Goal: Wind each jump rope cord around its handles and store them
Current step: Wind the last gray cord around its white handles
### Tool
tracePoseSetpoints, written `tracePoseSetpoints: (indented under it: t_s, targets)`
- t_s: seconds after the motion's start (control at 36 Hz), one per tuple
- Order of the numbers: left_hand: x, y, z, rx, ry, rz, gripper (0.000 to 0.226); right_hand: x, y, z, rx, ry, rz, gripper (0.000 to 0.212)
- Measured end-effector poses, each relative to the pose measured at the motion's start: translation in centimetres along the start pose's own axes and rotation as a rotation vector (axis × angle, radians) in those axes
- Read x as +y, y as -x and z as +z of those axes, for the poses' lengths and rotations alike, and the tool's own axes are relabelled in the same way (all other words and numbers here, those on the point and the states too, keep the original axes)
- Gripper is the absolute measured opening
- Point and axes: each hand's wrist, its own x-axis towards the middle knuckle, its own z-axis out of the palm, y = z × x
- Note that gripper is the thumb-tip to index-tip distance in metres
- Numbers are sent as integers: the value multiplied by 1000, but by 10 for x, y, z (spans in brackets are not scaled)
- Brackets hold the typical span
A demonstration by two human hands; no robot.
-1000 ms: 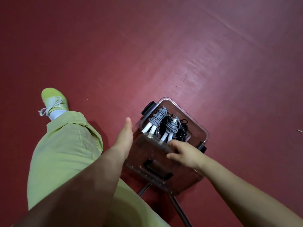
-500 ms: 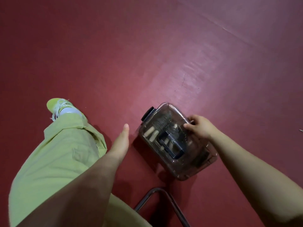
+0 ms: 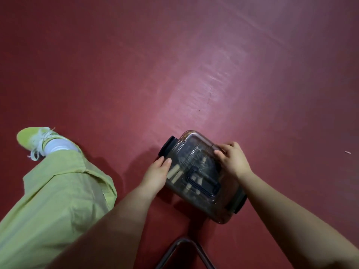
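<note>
The lid [image 3: 202,181] is now down over the box [image 3: 194,144], low centre of frame on the floor [image 3: 194,65], ropes [image 3: 175,172] dim inside. Left hand [image 3: 157,173] has come onto its side, fingers loosely curled; right hand [image 3: 233,160] grips the upper edge. Storing looks nearly finished, latches probably remaining.

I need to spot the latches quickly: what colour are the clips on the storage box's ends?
Black, on the clear storage box; best seen in the head view at the far clip.
</note>
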Motion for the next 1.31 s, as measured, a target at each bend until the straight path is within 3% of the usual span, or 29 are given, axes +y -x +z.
tracePoseSetpoints:
  t_s: [0.19,0.31,0.47,0.58,0.67,0.72,0.89,1.03,1.17,1.25,1.31]
  targets:
    - [2,-21,1,47,-140,-16,46,-6,-5,4,9,-7,-10,29]
    - [4,-26,-2,31,-206,-23,44,0,-7,1,-70,-80,50,31]
    - [-5,-26,-13,24,-237,-84,40,25,25,-12,-40,-110,142,65]
    - [-12,-26,-21,56,-248,-96,38,62,66,-1,-6,-223,438,80]
    - [-17,-25,-25,88,-228,-99,35,60,84,16,-147,-630,658,46]
    - [-21,-24,-29,120,-225,-104,35,52,80,25,-176,-665,627,27]
    - [-29,-26,-62,304,-187,-125,37,9,29,38,-119,-382,370,36]
    - [-33,-32,-76,347,-199,-117,42,-9,7,37,-119,-381,282,27]
    - [-38,-45,-75,265,-82,-86,64,8,21,42,-243,-804,310,38]
    - [-39,-47,-70,297,27,-64,65,20,36,47,-287,-928,345,15]
    - [-40,-48,-69,338,113,-48,72,24,42,53,-267,-931,411,13]
